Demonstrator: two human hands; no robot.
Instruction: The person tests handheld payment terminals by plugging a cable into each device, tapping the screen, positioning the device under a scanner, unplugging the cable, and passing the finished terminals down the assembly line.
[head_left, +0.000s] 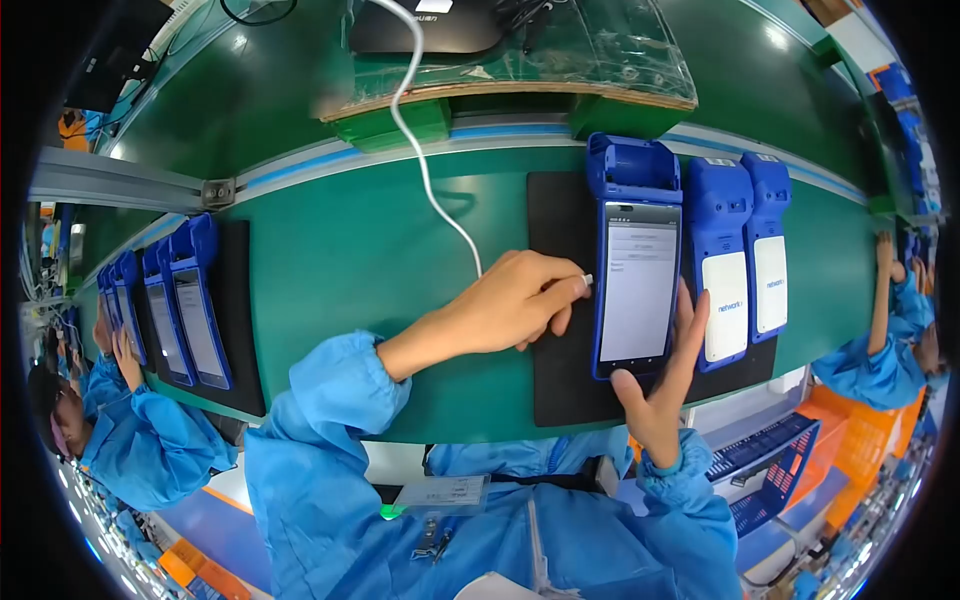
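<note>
A blue handheld payment terminal point(640, 285) lies screen up on a black mat point(560, 375), its screen lit with a few lines of text and its printer cover at the far end. My left hand point(520, 300) pinches the plug of a white cable point(427, 175) at the terminal's left side; whether the plug is seated I cannot tell. My right hand point(665, 385) grips the terminal's lower end, thumb at the bottom edge and fingers along the right side. Two more payment terminals point(725, 305) lie face down just right, white backs showing.
Several similar terminals point(200, 310) stand on another black mat point(240, 330) at the left, near a co-worker's hand point(127, 360). A raised shelf point(620, 60) with a black device point(430, 30) spans the back of the green bench. Another person's arm point(880, 300) is at the right.
</note>
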